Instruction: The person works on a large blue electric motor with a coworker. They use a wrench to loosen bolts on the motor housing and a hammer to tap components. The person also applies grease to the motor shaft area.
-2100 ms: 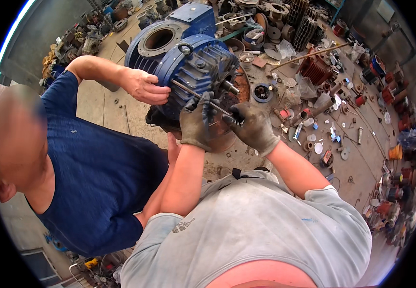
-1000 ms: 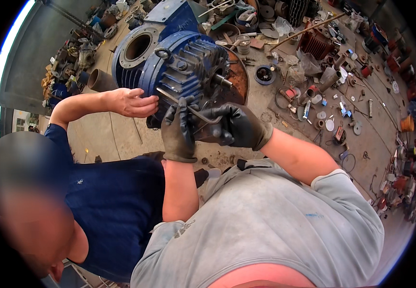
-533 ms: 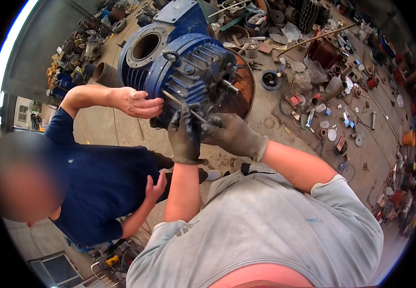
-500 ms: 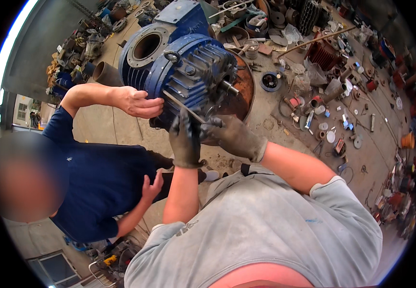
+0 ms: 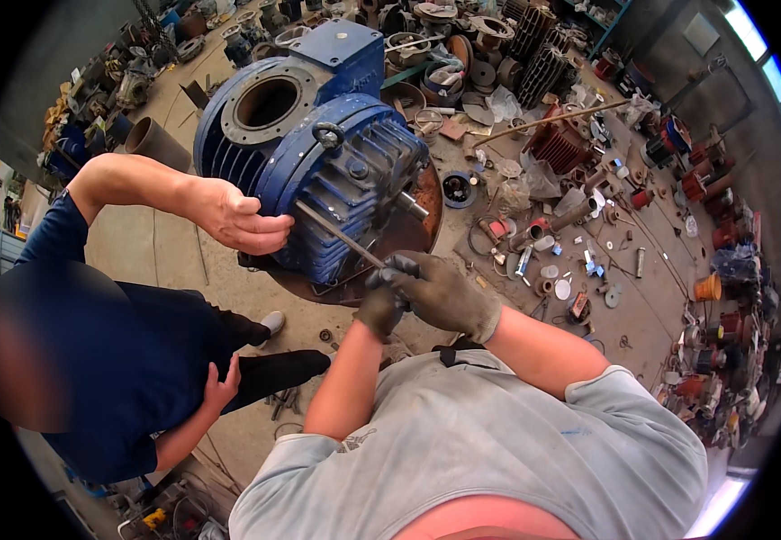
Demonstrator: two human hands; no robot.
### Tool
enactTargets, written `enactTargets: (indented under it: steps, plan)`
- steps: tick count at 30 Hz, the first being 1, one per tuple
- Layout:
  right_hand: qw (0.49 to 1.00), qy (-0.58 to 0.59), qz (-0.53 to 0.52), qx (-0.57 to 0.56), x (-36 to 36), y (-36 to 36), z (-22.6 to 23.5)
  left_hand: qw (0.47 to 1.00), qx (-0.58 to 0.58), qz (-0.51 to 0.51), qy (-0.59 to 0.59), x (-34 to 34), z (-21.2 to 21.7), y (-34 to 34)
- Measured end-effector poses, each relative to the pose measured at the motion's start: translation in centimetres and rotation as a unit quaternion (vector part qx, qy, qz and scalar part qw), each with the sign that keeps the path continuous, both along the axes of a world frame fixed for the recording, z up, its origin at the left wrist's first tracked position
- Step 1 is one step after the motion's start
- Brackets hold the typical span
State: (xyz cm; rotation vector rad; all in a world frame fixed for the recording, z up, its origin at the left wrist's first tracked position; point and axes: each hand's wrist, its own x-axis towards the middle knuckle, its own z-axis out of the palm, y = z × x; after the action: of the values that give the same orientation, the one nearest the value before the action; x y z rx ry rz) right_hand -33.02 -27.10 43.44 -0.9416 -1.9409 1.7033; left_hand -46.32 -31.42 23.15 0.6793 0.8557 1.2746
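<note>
Above the near edge of the round rusty stand point(image 5: 430, 184), there's a thin metal rod point(image 5: 341, 235) slanting across the finned side of a blue gearbox housing point(image 5: 354, 184), far end right at the flange rim, near end down in the gloves. Right hand point(image 5: 440, 292) has its fingers curled tight around that near end. Left hand point(image 5: 381, 310) is bunched just under it and mostly tucked behind, so I honestly can't tell if it's gripping the rod or only touching. A co-worker's bare hand point(image 5: 242, 219) is at the flange just beside the far tip, fingers loosely bent; can't say if it's actually on the rod. Progress-wise I'd guess midway: the flanged sections sit together on the stand with an eye bolt point(image 5: 328, 135) on top, but the opening inside the machined ring point(image 5: 260, 137) is uncovered and the steel shaft point(image 5: 413, 206) on the right has nothing fitted on it. Can't see what the tip sits in, so I'd call the work at that rim unfinished. The co-worker's other hand point(image 5: 221, 387) is held away from it all, low on the left. Out on the floor point(image 5: 219, 270), off the stand's right edge, there's a blue round part point(image 5: 459, 189), then a red finned housing point(image 5: 554, 148) with a wooden stick point(image 5: 548, 123) angled by it. Past the left edge lies a steel pipe point(image 5: 156, 144).
</note>
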Motion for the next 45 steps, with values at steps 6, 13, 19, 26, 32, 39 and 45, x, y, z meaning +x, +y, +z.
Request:
enactTargets:
  steps: [6, 13, 19, 26, 32, 39, 45]
  plan:
    - [0.998, 0.025, 0.033, -0.043, 0.2, 0.6, 0.0, 0.907, -0.057, 0.068, 0.412, -7.3, 24.8, -6.4]
    - [0.995, 0.046, 0.083, -0.012, -0.6, 1.3, -0.2, 0.501, 0.085, 0.261, 0.821, -7.2, 28.4, 10.8]
    - [0.972, 0.100, 0.100, 0.188, -1.0, 1.7, -2.9, 0.458, 0.122, 0.224, 0.852, -9.1, 27.1, 12.6]
    - [0.952, 0.279, 0.111, -0.060, -2.0, 1.7, -4.6, 0.437, 0.109, 0.202, 0.870, -9.0, 26.7, 13.1]
    - [0.455, 0.439, 0.180, -0.753, -1.6, 1.5, -4.3, 0.457, 0.069, 0.149, 0.874, -8.4, 28.5, 13.4]
    - [0.977, 0.212, 0.023, 0.004, -1.4, 2.0, -5.4, 0.433, 0.024, 0.177, 0.884, -8.3, 28.4, 13.2]
    - [0.986, 0.068, 0.095, 0.115, -0.8, 3.1, -3.8, 0.424, 0.030, 0.200, 0.883, -8.3, 27.5, 13.0]
